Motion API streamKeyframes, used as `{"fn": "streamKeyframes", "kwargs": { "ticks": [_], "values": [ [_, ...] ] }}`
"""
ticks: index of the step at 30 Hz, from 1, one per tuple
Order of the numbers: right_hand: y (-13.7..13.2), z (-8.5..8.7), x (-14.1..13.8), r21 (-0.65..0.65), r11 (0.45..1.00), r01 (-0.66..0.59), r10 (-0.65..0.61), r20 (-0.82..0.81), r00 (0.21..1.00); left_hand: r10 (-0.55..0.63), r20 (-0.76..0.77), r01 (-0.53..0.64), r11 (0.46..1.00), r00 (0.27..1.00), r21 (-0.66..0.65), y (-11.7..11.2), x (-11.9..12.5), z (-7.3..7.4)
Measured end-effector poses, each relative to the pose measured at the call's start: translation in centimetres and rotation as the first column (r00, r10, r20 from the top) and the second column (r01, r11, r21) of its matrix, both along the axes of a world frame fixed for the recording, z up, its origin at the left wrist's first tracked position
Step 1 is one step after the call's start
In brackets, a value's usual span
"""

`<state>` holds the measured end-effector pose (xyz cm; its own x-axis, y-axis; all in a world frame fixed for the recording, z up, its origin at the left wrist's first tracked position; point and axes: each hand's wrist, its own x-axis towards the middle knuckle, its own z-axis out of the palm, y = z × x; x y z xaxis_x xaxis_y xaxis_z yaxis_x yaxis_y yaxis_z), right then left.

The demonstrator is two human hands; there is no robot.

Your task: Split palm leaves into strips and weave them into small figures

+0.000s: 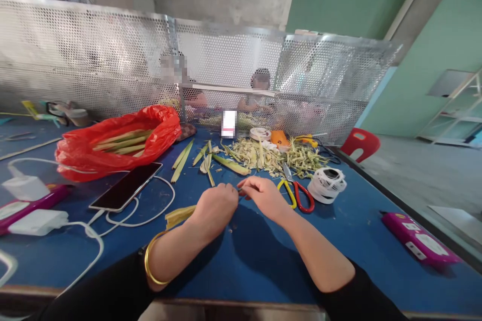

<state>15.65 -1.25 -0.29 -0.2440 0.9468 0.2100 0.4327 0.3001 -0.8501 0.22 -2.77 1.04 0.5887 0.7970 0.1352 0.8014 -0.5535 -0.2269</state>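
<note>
Your left hand (pixel 215 205) and right hand (pixel 263 194) meet at the middle of the blue tabletop (pixel 263 256), fingertips together over a thin leaf strip (pixel 243 191) pinched between them. Each grip is closed tight on that strip: the left curled almost to a fist, the right nipping it between thumb and forefinger. The strip itself is mostly hidden by your fingers, so you cannot tell how long it is or what shape it has taken.

At 12 o'clock from your hands lies a heap of shredded trimmings (pixel 278 155), which suggests a good share of stripping is already done. At 11 o'clock a few whole green leaves (pixel 183 159) lie loose, and further out at 10 o'clock a red plastic bag (pixel 120 140) still holds a bundle of uncut ones, so plenty of stock seems left to work. A yellowish leaf piece (pixel 179 215) rests just beside your left wrist at 9 o'clock.

At 2 o'clock, near your right hand, the scissors (pixel 297 191) with yellow and red handles lie closed on the tabletop, and just beyond them sits a white reel (pixel 327 184). A phone (pixel 126 186) on its charging cable lies at 9 to 10 o'clock, and a pink case (pixel 419 239) is well apart at 4 o'clock. Behind the perforated metal screen (pixel 226 65) other people sit at their own work.
</note>
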Motion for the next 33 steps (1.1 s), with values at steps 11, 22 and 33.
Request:
{"fn": "streamKeyframes", "kwargs": {
  "ticks": [11,22,33],
  "values": [
    [0.1,-0.2,0.4,-0.022,0.994,-0.108,0.11,0.308,0.945,0.175,0.327,-0.064,0.944,0.929,-0.323,-1.3,-3.2,0.0],
    [-0.2,-0.2,-0.2,0.071,0.985,-0.159,0.125,0.348,0.929,0.212,0.29,-0.094,0.923,0.933,-0.373,0.6,-3.5,-0.4],
    [-0.3,-0.7,-0.2,0.116,0.962,-0.249,0.188,0.382,0.905,0.206,0.336,-0.039,0.896,0.919,-0.443,1.4,-4.0,-0.5]
  ]
}}
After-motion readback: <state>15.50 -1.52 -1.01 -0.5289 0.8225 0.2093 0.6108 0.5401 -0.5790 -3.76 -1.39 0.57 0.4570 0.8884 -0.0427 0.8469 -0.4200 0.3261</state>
